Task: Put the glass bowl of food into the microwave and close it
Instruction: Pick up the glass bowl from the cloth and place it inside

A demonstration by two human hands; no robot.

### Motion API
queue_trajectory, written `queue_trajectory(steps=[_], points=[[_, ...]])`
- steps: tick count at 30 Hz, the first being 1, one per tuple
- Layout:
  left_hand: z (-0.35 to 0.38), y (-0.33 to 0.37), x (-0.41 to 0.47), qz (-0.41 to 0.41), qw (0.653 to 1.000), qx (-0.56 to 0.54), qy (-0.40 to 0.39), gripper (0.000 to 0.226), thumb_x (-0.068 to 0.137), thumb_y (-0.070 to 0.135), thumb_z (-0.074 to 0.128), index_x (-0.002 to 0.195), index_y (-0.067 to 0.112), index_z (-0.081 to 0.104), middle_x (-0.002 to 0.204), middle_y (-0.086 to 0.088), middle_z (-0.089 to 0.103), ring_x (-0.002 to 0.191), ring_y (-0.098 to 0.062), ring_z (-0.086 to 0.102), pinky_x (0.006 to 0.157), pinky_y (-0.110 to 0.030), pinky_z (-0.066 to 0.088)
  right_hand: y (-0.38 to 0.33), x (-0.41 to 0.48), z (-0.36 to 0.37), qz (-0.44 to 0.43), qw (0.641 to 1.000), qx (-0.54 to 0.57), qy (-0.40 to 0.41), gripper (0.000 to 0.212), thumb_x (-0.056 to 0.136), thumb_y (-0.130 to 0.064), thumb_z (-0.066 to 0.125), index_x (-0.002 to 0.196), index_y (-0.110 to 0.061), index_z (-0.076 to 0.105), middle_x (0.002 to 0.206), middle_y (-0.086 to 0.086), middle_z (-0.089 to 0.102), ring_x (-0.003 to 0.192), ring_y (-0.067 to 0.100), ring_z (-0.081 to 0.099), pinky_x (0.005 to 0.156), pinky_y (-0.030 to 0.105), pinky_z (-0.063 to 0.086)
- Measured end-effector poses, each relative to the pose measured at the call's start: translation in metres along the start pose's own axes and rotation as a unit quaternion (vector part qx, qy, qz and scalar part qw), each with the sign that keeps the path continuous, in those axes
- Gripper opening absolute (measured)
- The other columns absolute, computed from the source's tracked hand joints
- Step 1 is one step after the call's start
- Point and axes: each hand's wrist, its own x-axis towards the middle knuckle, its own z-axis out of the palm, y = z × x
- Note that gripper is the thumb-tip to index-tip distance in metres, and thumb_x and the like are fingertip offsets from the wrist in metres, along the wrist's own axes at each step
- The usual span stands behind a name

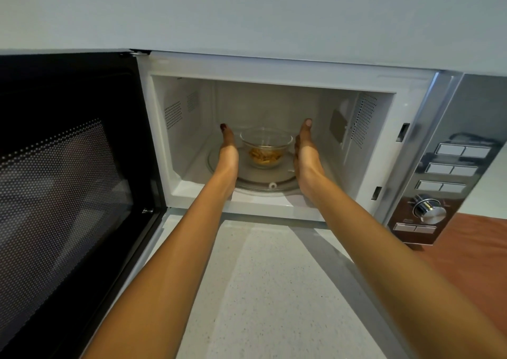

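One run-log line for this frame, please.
clear glass bowl of food: on turntable inside microwave | left hand: open beside bowl | right hand: open beside bowl | black microwave door: open

1 glass bowl (266,146) sits in 1 microwave (274,89), flanked by 2 hands, left hand (228,150) and right hand (306,150); 1 door (68,180); 1 dial (429,209).
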Motion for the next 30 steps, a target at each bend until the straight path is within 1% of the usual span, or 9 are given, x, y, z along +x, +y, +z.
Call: queue_trajectory(steps=[3,6,8,14,17,21,24,27,30], points=[[0.001,0.009,-0.009,-0.006,1.0,0.006,0.026,0.065,0.101,0.052,0.01,0.155,0.015,0.007,0.163,-0.008,0.008,0.15,-0.027,0.012,0.121,-0.039,0.01,-0.003,-0.017,-0.003,-0.06,0.996,-0.037,0.048,0.063,0.098,-0.062,0.021,0.149,-0.027,0.033,0.156,0.0,0.04,0.144,0.026,0.036,0.118,0.044,0.024],[0.003,0.011,-0.025,0.035,0.995,0.081,0.051,0.061,0.102,0.049,0.014,0.154,0.016,0.013,0.162,-0.008,0.015,0.149,-0.028,0.019,0.123,-0.042,0.013,-0.008,-0.04,-0.005,-0.129,0.987,-0.022,0.096,0.04,0.103,-0.047,0.031,0.115,-0.021,0.059,0.121,0.002,0.063,0.119,0.024,0.055,0.109,0.039,0.039],[0.002,0.003,-0.041,0.094,0.986,0.126,0.056,0.06,0.101,0.051,0.017,0.153,0.022,0.019,0.161,-0.003,0.023,0.147,-0.026,0.024,0.122,-0.043,0.018,-0.011,-0.058,-0.006,-0.164,0.98,0.005,0.111,0.031,0.104,-0.039,0.035,0.101,-0.022,0.06,0.101,-0.004,0.064,0.102,0.016,0.058,0.102,0.036,0.045],[0.007,0.001,-0.085,0.236,0.955,0.17,0.051,0.044,0.103,0.036,0.034,0.144,0.023,0.04,0.153,-0.001,0.04,0.14,-0.02,0.037,0.099,-0.023,0.028,-0.022,-0.112,-0.012,-0.246,0.963,0.013,0.105,0.025,0.104,-0.029,0.038,0.098,-0.02,0.06,0.088,-0.008,0.061,0.093,0.012,0.058,0.095,0.041,0.049],[0.011,0.009,-0.121,0.317,0.924,0.205,0.049,0.035,0.102,0.021,0.042,0.135,0.022,0.052,0.151,0.004,0.042,0.139,-0.013,0.038,0.102,-0.017,0.029,-0.035,-0.145,-0.013,-0.299,0.948,0.03,0.106,0.017,0.101,-0.023,0.043,0.095,-0.021,0.059,0.085,-0.01,0.06,0.085,0.008,0.057,0.089,0.038,0.05],[0.009,0.03,-0.177,0.413,0.884,0.202,0.086,0.03,0.096,0.005,0.047,0.12,0.014,0.063,0.129,0.003,0.061,0.121,-0.005,0.053,0.088,0.007,0.031,-0.055,-0.194,-0.009,-0.381,0.917,0.054,0.1,0.012,0.098,-0.017,0.048,0.093,-0.016,0.059,0.085,-0.007,0.061,0.082,0.007,0.058,0.082,0.031,0.048],[0.002,0.044,-0.225,0.473,0.85,0.196,0.122,0.029,0.093,0.0,0.047,0.111,0.012,0.066,0.115,0.003,0.067,0.107,-0.002,0.058,0.093,-0.004,0.04,-0.066,-0.23,-0.005,-0.436,0.893,0.079,0.082,0.013,0.097,-0.016,0.047,0.091,-0.011,0.057,0.082,-0.009,0.061,0.076,0.0,0.058,0.076,0.021,0.047],[-0.013,0.053,-0.269,0.527,0.806,0.21,0.171,0.028,0.091,-0.002,0.047,0.103,0.011,0.068,0.105,0.003,0.069,0.101,-0.005,0.062,0.092,-0.019,0.048,-0.071,-0.265,0.004,-0.483,0.869,0.092,0.055,0.013,0.097,-0.015,0.046,0.09,-0.01,0.056,0.083,-0.009,0.061,0.077,0.004,0.058,0.077,0.026,0.048],[-0.03,0.06,-0.306,0.552,0.77,0.242,0.208,0.026,0.091,-0.002,0.047,0.099,0.01,0.069,0.1,0.002,0.069,0.095,-0.006,0.063,0.086,-0.023,0.05,-0.072,-0.295,0.016,-0.519,0.848,0.106,0.02,0.01,0.097,-0.014,0.046,0.092,-0.011,0.055,0.085,-0.008,0.061,0.08,0.011,0.058,0.077,0.031,0.05]])
